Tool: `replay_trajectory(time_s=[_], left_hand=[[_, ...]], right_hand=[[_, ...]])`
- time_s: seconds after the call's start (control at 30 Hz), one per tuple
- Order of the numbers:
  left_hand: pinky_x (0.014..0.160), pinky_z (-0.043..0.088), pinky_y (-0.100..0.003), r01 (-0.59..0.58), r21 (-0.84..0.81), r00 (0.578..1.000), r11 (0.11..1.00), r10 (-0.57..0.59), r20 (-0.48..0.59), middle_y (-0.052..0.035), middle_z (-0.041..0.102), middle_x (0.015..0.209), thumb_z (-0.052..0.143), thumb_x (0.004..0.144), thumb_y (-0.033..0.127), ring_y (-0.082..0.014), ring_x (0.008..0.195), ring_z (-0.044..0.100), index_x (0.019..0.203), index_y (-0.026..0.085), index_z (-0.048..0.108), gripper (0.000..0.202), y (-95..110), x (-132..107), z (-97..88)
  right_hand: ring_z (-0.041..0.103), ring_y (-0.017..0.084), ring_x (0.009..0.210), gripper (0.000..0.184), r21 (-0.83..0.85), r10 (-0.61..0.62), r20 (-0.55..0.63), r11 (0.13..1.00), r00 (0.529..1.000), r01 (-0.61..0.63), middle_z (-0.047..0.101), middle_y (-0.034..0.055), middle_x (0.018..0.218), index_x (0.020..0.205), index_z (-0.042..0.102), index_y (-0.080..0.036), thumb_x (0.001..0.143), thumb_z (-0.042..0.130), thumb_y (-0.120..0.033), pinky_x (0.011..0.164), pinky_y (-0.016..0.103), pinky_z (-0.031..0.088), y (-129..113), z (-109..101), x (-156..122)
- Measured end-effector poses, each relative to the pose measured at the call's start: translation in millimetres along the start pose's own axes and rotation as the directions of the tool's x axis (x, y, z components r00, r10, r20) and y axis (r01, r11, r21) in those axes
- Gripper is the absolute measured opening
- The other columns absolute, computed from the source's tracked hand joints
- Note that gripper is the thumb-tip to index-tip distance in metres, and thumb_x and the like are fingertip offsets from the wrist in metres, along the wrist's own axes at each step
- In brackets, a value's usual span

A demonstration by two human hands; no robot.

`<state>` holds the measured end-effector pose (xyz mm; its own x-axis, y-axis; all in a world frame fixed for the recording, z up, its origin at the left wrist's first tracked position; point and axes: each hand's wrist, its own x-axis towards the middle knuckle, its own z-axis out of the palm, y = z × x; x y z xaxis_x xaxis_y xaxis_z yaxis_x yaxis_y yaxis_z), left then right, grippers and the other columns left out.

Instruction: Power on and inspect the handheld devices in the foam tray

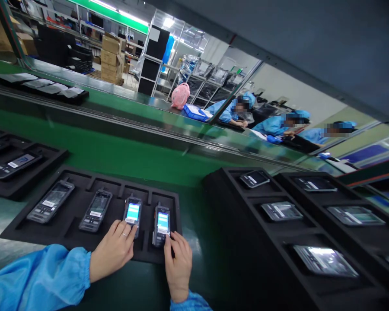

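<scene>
Low in the frame, your left hand point(114, 249) lies loosely open on the black foam tray point(68, 224), fingers resting at the foot of the third handset point(132, 213), whose screen glows; your right hand point(178, 259) sits just beside it, fingers curled against the lower edge of the fourth handset point(162, 223), also lit, pressing rather than gripping it; both handsets lie flat in their slots; further left in the same tray, two dark handsets point(52, 201) rest untouched; at lower right, stacked trays point(233, 224) hold wrapped devices; beyond runs the green conveyor belt point(116, 151); at upper right, three workers in blue smocks point(272, 125) sit at the far side.
</scene>
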<state>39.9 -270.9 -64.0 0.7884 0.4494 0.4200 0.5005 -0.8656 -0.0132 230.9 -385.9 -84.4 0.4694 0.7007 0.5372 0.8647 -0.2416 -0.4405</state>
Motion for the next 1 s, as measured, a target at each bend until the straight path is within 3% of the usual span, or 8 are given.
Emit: replay_trajectory(time_s=[0.4,0.73,0.87,1.0], left_hand=[[0.096,0.043,-0.044,-0.002,-0.007,1.000,1.000,0.002,0.016,-0.0102,0.066,0.097,0.045,0.088,0.018,-0.0269,0.098,0.058,0.119,0.015,0.068,0.039,0.1,-1.0,0.1],[0.093,0.043,-0.045,-0.027,-0.027,0.998,0.999,0.025,-0.052,-0.0113,0.064,0.095,0.047,0.086,0.019,-0.0272,0.096,0.057,0.116,0.013,0.067,0.037,-2.2,-1.6,2.8],[0.092,0.045,-0.048,0.043,-0.141,0.997,0.989,-0.052,-0.056,-0.0139,0.061,0.099,0.059,0.081,0.029,-0.0304,0.099,0.053,0.116,0.010,0.065,0.040,-9.7,12.4,-3.8],[0.100,0.039,-0.055,0.112,-0.172,0.990,0.979,-0.126,-0.069,-0.0177,0.056,0.112,0.060,0.082,0.036,-0.0351,0.113,0.047,0.130,0.010,0.054,0.055,-25.6,39.4,-13.1]], right_hand=[[0.068,0.027,0.096,0.022,0.022,-0.003,-0.019,1.000,1.000,0.003,0.075,0.0059,0.095,0.083,0.071,-0.024,0.093,0.053,-0.032,0.086,0.046,0.052,0.3,0.8,-0.7],[0.067,0.026,0.097,0.025,0.017,0.009,0.003,1.000,1.000,-0.009,0.075,0.0060,0.095,0.082,0.070,-0.023,0.095,0.050,-0.032,0.087,0.045,0.051,-0.5,-0.2,-1.5],[0.065,0.025,0.101,0.026,-0.006,0.033,0.039,0.999,0.999,-0.033,0.073,0.0080,0.104,0.105,0.068,-0.021,0.094,0.050,-0.037,0.089,0.043,0.050,-1.6,-1.9,5.1],[0.062,0.027,0.100,0.046,-0.091,0.044,0.101,0.995,0.994,-0.035,0.071,0.0113,0.109,0.128,0.056,-0.018,0.092,0.049,-0.046,0.088,0.045,0.049,-1.8,3.6,25.8]])
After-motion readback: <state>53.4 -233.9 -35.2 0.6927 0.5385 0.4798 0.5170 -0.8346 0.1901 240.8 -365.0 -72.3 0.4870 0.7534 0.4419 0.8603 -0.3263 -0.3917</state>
